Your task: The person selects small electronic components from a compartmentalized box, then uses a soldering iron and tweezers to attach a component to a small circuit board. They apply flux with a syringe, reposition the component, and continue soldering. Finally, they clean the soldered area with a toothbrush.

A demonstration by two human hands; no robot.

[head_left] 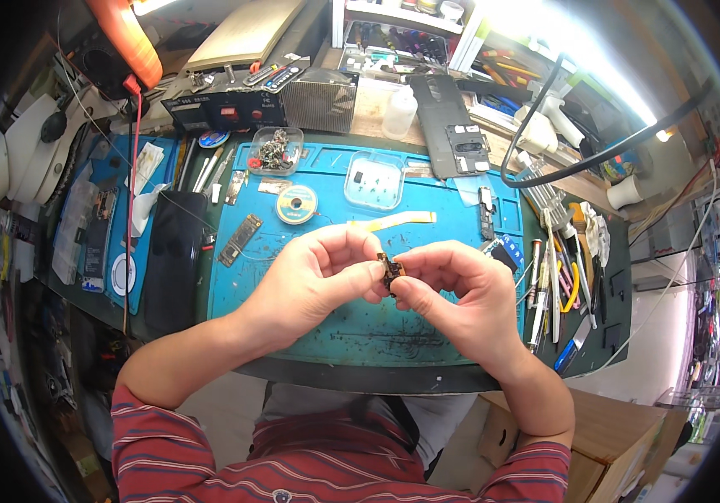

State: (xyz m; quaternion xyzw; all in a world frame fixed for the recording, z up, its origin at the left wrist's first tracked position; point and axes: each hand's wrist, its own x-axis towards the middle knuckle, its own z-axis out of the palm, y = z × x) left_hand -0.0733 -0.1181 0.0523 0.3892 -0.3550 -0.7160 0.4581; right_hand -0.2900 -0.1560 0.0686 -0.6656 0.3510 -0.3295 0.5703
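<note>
Both hands meet above the blue work mat [309,318]. My left hand [322,272] and my right hand [452,289] pinch a small dark electronic part [391,272] between their fingertips, each on one side of it. The part is tiny, brown and black, and partly hidden by the fingers. It is held a little above the mat's middle.
On the mat lie a solder spool [297,204], a yellow flex ribbon [393,220], a clear dish with tiny parts [374,180] and a small circuit strip [240,240]. A dark phone [174,260] lies at the left. Screwdrivers and tweezers [557,285] lie at the right. A power supply [234,107] stands behind.
</note>
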